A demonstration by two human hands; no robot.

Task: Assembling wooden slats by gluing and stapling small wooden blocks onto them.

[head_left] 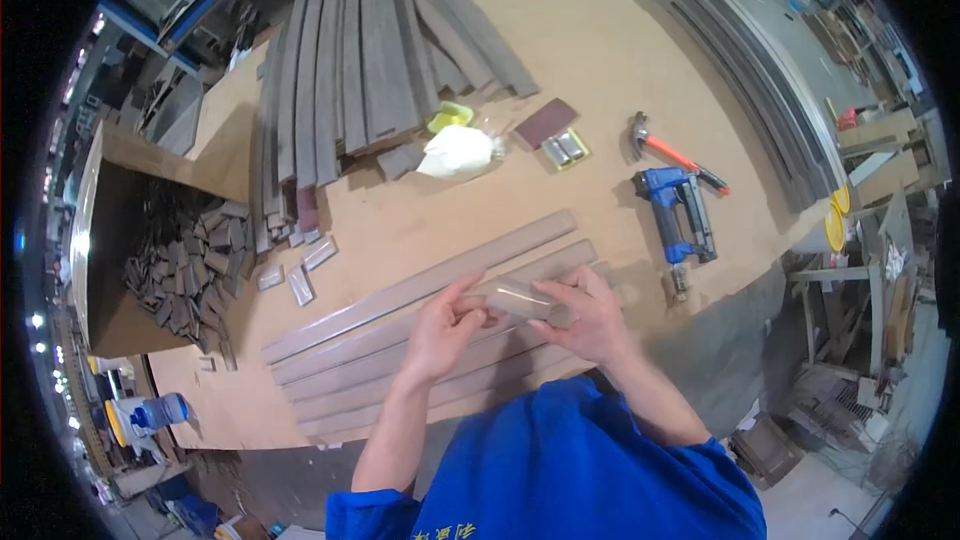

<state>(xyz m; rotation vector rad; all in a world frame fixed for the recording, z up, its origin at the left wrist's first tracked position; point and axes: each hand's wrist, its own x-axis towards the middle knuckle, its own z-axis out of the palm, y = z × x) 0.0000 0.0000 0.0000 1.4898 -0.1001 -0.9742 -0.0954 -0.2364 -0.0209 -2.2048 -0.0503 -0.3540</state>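
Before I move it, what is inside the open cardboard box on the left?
Small brown pieces lie heaped inside the box; whatever lies beneath the top ones is covered.

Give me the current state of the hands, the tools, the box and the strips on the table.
Left hand: closed on a small glossy piece.
Right hand: closed on the same piece.
Near strips: side by side, partly covered by the hands.
Far strips: piled loosely.
Box: open, short brown pieces inside.
Nail gun: lying down, unheld.
Hammer: lying down, unheld.
Dark red sheet: flat.
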